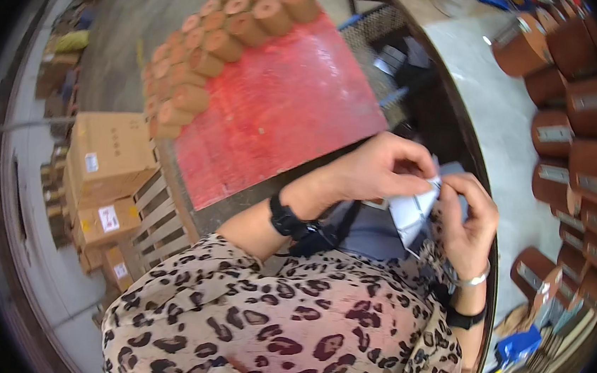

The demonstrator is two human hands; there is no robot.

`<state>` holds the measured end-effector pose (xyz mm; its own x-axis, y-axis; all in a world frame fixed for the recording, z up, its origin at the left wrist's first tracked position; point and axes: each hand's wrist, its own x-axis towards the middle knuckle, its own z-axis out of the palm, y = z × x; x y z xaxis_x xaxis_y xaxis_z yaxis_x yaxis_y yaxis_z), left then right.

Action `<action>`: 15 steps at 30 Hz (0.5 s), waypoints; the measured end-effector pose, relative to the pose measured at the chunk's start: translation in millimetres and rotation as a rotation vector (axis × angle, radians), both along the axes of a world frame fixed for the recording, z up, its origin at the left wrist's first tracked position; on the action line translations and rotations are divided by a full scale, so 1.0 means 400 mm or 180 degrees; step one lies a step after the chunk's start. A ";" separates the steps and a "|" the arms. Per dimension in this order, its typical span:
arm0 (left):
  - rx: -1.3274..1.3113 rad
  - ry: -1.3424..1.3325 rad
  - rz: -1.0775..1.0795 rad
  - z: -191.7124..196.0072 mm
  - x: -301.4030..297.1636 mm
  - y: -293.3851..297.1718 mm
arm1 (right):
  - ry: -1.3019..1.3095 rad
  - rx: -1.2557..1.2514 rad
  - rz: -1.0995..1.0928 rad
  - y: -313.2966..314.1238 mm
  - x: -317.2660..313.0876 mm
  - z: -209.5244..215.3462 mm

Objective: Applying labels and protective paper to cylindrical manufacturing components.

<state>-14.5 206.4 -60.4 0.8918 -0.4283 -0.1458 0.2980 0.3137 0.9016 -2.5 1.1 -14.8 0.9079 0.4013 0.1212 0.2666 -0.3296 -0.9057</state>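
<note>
My left hand [389, 167] pinches the upper edge of a small, shiny white sheet [407, 216] between thumb and fingertips. Close beside it, my right hand [472, 219] is closed too, its thumb and forefinger meeting at the same top corner. The sheet hangs down at a slant in front of my body and narrows to a point at its lower end. What it is exactly is too blurred to tell. Brown cylinders [593, 106] with silvery label patches stand in rows on the pale tabletop [491, 97] to my right.
Rows of tan cylinders with holes [245, 29] stand at the far end of a red board [284, 107] ahead-left. Stacked cardboard boxes [113, 149] sit at the left by a slatted wooden pallet [158, 213]. A blue object [519, 344] lies at the lower right.
</note>
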 end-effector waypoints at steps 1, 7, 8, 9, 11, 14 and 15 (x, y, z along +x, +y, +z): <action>-0.0040 0.0173 0.0001 0.001 0.000 0.005 | 0.0275 0.0053 0.0020 0.000 -0.001 0.002; -0.0003 0.0135 0.0035 0.006 0.003 0.005 | 0.0005 -0.0034 0.0079 0.017 0.004 0.013; -0.0008 0.0077 0.0052 0.005 0.003 0.005 | 0.0038 -0.0030 0.0034 0.017 0.006 0.012; -0.0016 0.0021 0.0070 0.004 0.003 0.004 | 0.0074 -0.0031 -0.0010 0.017 0.008 0.011; 0.0039 -0.0061 0.0048 0.002 0.002 0.004 | 0.0150 0.0058 -0.0021 0.013 0.008 0.003; 0.0136 -0.0200 0.0045 0.002 0.001 0.004 | 0.0171 0.0081 -0.0057 0.004 0.005 -0.017; 0.0181 -0.0260 0.0063 0.003 0.000 0.006 | 0.0112 -0.0042 -0.0100 0.001 0.004 -0.025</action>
<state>-14.6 208.7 -59.2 0.9099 -0.4035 -0.0958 0.2171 0.2664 0.9391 -0.8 1.5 -25.0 0.9237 0.3738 0.0838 0.2239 -0.3494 -0.9098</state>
